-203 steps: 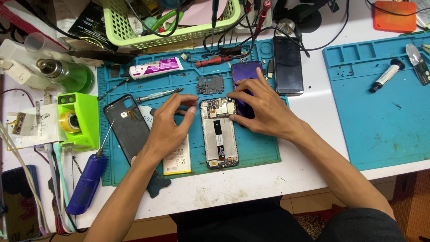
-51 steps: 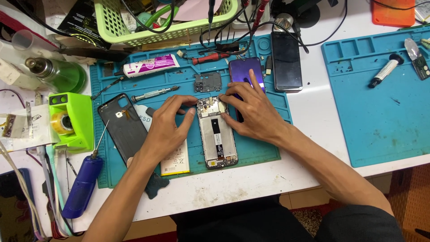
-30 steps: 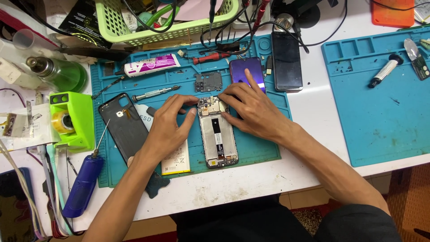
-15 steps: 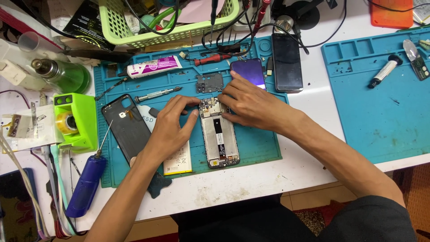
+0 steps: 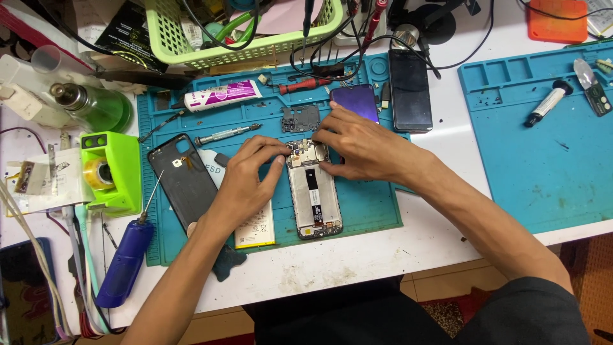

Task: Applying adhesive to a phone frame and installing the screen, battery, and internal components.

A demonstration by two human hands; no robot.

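Opened black smartphone with bare circuit board (image 5: pixel 313 195) — likely light, stiff, fragile — pinched at top edges by left hand (image 5: pixel 250 176) and right hand (image 5: pixel 357 145) fingertips.

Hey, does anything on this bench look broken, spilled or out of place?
Nothing spilled. The phone under both hands lies open with its insides bare; its back cover and battery lie loose to the left on the mat.

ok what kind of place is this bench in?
Most likely a phone repair bench. An opened phone lies on a blue work mat under the left hand and right hand, with its back cover off, a battery beside it and a precision screwdriver nearby.
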